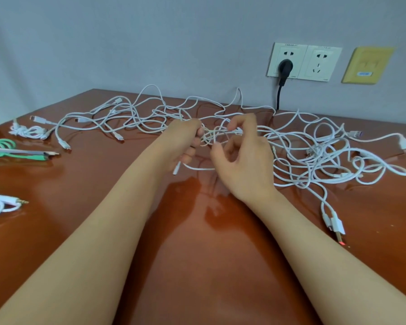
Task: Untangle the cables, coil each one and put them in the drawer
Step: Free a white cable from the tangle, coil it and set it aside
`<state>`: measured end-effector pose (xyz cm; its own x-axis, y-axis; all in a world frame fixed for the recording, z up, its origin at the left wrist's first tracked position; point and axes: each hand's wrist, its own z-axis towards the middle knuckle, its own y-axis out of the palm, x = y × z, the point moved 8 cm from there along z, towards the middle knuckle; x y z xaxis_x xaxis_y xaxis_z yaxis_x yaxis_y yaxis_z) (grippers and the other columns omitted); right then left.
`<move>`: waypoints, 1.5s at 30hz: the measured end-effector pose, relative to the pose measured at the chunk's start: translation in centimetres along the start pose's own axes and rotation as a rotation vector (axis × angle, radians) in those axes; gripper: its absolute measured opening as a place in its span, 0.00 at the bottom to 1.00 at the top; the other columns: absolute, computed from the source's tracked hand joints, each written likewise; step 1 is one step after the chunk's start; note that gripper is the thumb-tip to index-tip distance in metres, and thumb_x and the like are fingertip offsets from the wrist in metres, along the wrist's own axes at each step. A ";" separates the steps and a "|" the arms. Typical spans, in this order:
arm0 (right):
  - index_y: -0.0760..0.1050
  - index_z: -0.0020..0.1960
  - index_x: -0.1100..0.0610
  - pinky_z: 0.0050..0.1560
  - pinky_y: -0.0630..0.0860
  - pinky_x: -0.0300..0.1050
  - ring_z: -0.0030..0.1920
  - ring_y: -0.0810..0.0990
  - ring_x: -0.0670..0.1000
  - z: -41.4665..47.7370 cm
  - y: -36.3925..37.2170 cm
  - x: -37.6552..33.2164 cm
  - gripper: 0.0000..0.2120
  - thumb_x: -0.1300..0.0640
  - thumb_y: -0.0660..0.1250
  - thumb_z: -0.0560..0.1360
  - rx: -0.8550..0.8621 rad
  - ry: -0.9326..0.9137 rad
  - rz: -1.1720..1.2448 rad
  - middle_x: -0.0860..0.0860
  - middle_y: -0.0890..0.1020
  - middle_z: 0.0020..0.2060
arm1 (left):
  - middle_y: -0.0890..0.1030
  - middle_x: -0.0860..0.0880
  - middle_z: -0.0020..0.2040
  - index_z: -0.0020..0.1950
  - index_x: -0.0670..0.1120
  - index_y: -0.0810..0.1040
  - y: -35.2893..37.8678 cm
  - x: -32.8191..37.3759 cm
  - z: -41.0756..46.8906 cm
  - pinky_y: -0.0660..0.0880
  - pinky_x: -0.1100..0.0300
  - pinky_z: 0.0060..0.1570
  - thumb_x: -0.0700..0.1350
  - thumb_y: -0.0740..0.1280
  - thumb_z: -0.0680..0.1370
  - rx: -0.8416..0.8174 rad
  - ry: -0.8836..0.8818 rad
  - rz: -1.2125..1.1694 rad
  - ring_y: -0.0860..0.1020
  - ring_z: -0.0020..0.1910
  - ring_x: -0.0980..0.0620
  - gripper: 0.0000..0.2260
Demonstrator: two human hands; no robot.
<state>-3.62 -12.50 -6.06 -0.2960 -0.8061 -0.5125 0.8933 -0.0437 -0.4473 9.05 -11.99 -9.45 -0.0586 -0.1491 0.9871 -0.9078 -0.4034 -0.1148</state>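
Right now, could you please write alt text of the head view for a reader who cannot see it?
The left hand and right hand hold strands amid a tangle of white cables on a brown table. A green cable lies far left.

No legible text anywhere

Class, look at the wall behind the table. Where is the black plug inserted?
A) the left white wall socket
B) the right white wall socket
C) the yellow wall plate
A: the black plug sits in the left white wall socket; the right white wall socket holds nothing.
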 end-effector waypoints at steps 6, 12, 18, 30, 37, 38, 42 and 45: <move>0.73 0.37 0.54 0.42 0.58 0.48 0.33 0.74 0.51 -1.3 3.3 -1.9 0.06 0.58 0.62 0.60 -0.364 -0.334 -0.167 0.47 0.77 0.30 | 0.67 0.54 0.18 0.33 0.46 0.67 -0.4 -0.1 0.1 0.53 0.74 0.17 0.43 0.56 0.79 0.064 0.019 0.112 0.57 0.13 0.58 0.14; 0.75 0.46 0.53 0.43 0.54 0.46 0.43 0.75 0.53 -1.5 4.0 -1.5 0.11 0.51 0.64 0.65 -0.413 -0.374 -0.347 0.47 0.78 0.38 | 0.65 0.55 0.20 0.33 0.47 0.66 -0.2 -0.7 0.1 0.50 0.71 0.13 0.47 0.57 0.80 -0.036 -0.053 -0.119 0.56 0.14 0.61 0.15; 0.70 0.57 0.55 0.57 0.60 0.50 0.56 0.75 0.56 -0.9 4.2 0.6 0.12 0.50 0.54 0.80 -0.506 -0.208 -0.518 0.53 0.80 0.51 | 0.64 0.52 0.24 0.35 0.45 0.68 0.0 -1.2 0.3 0.53 0.69 0.15 0.50 0.57 0.78 -0.079 -0.130 -0.357 0.57 0.16 0.58 0.14; 0.77 0.39 0.52 0.44 0.56 0.46 0.39 0.71 0.47 -0.5 2.3 -0.6 0.09 0.51 0.59 0.70 -0.221 -0.226 -0.139 0.42 0.69 0.33 | 0.64 0.54 0.16 0.34 0.46 0.63 -0.9 -1.3 0.8 0.52 0.74 0.17 0.40 0.52 0.79 0.041 -0.056 0.182 0.56 0.13 0.59 0.14; 0.65 0.39 0.44 0.34 0.64 0.41 0.26 0.69 0.43 0.3 1.5 2.7 0.13 0.48 0.71 0.69 -0.172 0.116 0.086 0.42 0.72 0.21 | 0.65 0.50 0.22 0.37 0.44 0.68 2.8 -1.2 -0.6 0.51 0.70 0.18 0.68 0.41 0.77 -0.251 0.013 0.277 0.58 0.16 0.58 0.31; 0.67 0.40 0.45 0.33 0.62 0.42 0.27 0.68 0.44 0.3 1.5 2.9 0.12 0.49 0.71 0.70 -0.170 0.122 0.073 0.44 0.71 0.21 | 0.64 0.51 0.20 0.40 0.44 0.68 3.2 -1.2 -0.8 0.51 0.69 0.19 0.68 0.40 0.76 -0.293 0.015 0.290 0.57 0.17 0.58 0.31; 0.73 0.42 0.51 0.39 0.68 0.48 0.34 0.71 0.50 0.2 1.3 2.9 0.03 0.55 0.63 0.74 -0.151 0.105 0.027 0.46 0.74 0.29 | 0.58 0.53 0.22 0.35 0.46 0.64 4.0 -1.4 -1.2 0.50 0.67 0.20 0.68 0.46 0.75 -0.411 0.022 0.359 0.54 0.20 0.58 0.26; 0.74 0.44 0.53 0.44 0.72 0.51 0.41 0.75 0.51 0.4 1.1 3.1 0.10 0.50 0.57 0.73 -0.137 0.140 0.009 0.47 0.79 0.38 | 0.57 0.55 0.23 0.34 0.47 0.63 3.9 -1.3 -1.2 0.51 0.67 0.22 0.60 0.52 0.79 -0.420 0.041 0.305 0.54 0.20 0.59 0.21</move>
<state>-3.37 -15.28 -7.82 -0.3411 -0.7157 -0.6094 0.8444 0.0516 -0.5332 5.06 -12.26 -11.02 -0.3548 -0.1645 0.9204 -0.9349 0.0515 -0.3512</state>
